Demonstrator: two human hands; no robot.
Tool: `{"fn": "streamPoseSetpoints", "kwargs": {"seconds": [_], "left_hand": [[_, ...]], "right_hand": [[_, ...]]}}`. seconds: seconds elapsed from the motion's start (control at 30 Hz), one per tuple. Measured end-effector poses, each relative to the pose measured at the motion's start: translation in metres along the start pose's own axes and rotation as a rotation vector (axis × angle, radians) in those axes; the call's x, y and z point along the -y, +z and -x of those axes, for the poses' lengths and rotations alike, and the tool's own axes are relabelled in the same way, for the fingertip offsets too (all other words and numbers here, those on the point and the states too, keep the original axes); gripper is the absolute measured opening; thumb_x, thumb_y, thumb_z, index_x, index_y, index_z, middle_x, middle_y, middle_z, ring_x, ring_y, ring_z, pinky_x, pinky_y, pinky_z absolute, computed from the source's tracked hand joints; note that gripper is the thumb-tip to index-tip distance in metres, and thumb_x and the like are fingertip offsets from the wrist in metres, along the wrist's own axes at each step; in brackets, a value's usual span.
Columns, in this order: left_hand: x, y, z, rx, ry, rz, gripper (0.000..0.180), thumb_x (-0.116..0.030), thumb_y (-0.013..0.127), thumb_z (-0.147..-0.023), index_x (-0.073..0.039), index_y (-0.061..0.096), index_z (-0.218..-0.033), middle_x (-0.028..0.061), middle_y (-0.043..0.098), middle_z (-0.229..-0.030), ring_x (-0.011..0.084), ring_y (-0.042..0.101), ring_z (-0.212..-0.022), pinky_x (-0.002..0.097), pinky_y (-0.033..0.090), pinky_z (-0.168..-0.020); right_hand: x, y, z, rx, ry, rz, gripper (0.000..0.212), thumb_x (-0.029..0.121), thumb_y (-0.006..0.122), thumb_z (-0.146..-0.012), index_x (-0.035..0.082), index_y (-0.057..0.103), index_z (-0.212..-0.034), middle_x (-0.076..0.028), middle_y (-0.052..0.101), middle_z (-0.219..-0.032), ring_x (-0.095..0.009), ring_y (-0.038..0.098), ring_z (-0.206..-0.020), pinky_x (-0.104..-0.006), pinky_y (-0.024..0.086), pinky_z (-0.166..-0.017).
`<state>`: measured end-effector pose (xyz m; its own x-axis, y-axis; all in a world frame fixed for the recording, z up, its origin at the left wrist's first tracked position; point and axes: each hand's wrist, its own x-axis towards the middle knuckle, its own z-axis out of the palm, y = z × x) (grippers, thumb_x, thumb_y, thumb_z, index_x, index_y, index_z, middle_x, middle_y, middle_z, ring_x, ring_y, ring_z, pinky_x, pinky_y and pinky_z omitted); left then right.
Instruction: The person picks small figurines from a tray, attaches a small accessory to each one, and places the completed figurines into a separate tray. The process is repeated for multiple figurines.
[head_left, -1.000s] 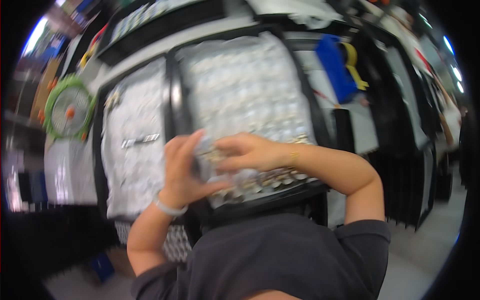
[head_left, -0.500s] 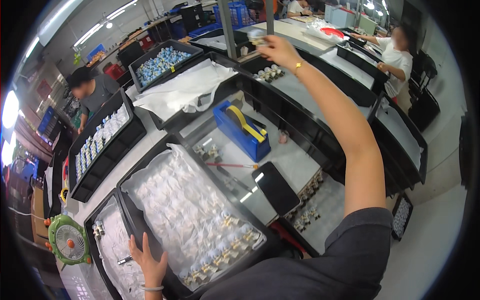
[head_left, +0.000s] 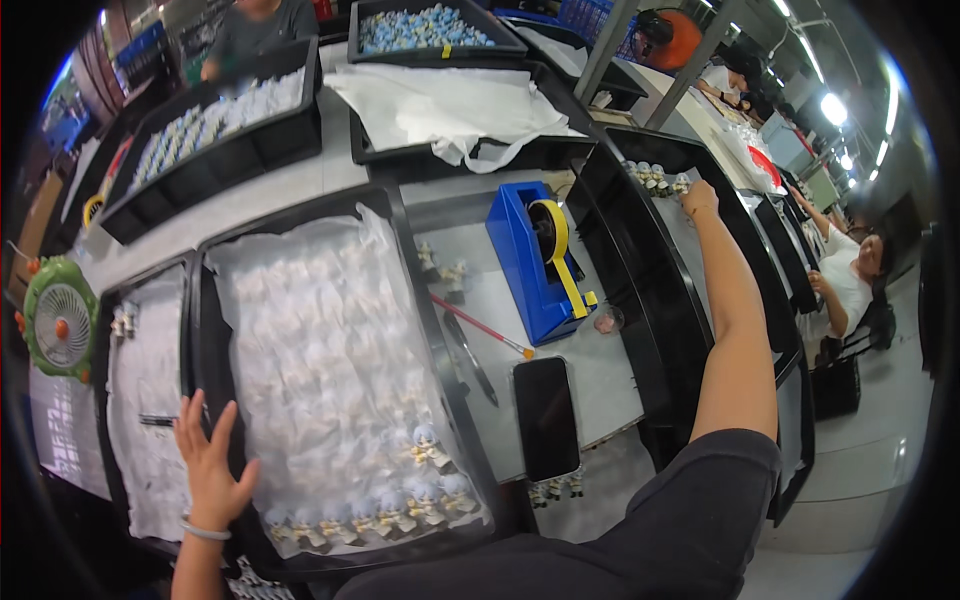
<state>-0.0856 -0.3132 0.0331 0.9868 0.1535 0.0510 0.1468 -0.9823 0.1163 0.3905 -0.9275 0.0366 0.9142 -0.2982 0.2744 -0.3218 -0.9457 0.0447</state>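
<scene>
My right hand [head_left: 702, 198] is stretched out to a black tray at the back right, fingers pinched on a small figurine [head_left: 683, 184]. It stands at the end of a short row of similar figurines [head_left: 648, 177]. Fingers spread, my left hand [head_left: 212, 465] hovers empty over the rims between a narrow black tray [head_left: 190, 330] and a large one. The large tray [head_left: 397, 225] is lined with crinkled white sheet [head_left: 320, 330]. Pale-blue-haired figurines [head_left: 395, 505] lie in a row along its near end, with one more [head_left: 428, 447] above them.
A blue tape dispenser [head_left: 525, 270], a red brush [head_left: 480, 325], a black tool [head_left: 470, 360] and a phone [head_left: 546, 420] lie mid-table. A green fan [head_left: 60, 318] stands left. Further trays hold blue pieces [head_left: 425, 30] and figurines [head_left: 215, 115]. Co-workers sit at far left and right.
My right hand has lowered the figurine from the air into the back-right tray, beside the row there. My left hand stays spread. The whole view has swung to the right.
</scene>
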Motion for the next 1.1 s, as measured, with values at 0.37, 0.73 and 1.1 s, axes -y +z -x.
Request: {"fn": "streamPoseSetpoints", "kwargs": {"seconds": [0.37, 0.73, 1.1], "left_hand": [[0.001, 0.005, -0.002, -0.036, -0.009, -0.001, 0.068, -0.017, 0.06, -0.059, -0.011, 0.042, -0.125, 0.0162, 0.024, -0.136, 0.0368, 0.017, -0.128, 0.0494, 0.01, -0.104], [-0.036, 0.001, 0.01, 0.555, 0.314, 0.024, 0.037, -0.038, 0.065, -0.066, -0.004, 0.055, -0.079, 0.0153, 0.06, -0.078, 0.032, 0.055, -0.083, 0.0438, 0.036, -0.084], [-0.022, -0.004, 0.014, 0.555, 0.599, 0.121, 0.037, -0.035, 0.065, -0.071, -0.004, 0.056, -0.089, 0.013, 0.06, -0.072, 0.0306, 0.059, -0.071, 0.0388, 0.045, -0.063]], "right_hand": [[0.008, -0.011, -0.003, -0.113, -0.319, -0.058, 0.04, 0.017, 0.053, -0.074, 0.0, 0.051, -0.11, -0.023, 0.051, -0.113, -0.034, 0.049, -0.107, -0.0402, 0.039, -0.091], [0.114, -0.194, 0.215, 0.133, -1.04, -0.471, 0.031, 0.017, 0.056, -0.077, 0.006, 0.056, -0.106, -0.012, 0.06, -0.091, -0.023, 0.059, -0.079, -0.0327, 0.047, -0.072], [0.158, -0.215, 0.465, 0.541, -1.626, -0.856, 0.033, 0.025, 0.058, -0.079, 0.006, 0.053, -0.106, -0.012, 0.057, -0.083, -0.028, 0.056, -0.078, -0.0377, 0.044, -0.07]]}}
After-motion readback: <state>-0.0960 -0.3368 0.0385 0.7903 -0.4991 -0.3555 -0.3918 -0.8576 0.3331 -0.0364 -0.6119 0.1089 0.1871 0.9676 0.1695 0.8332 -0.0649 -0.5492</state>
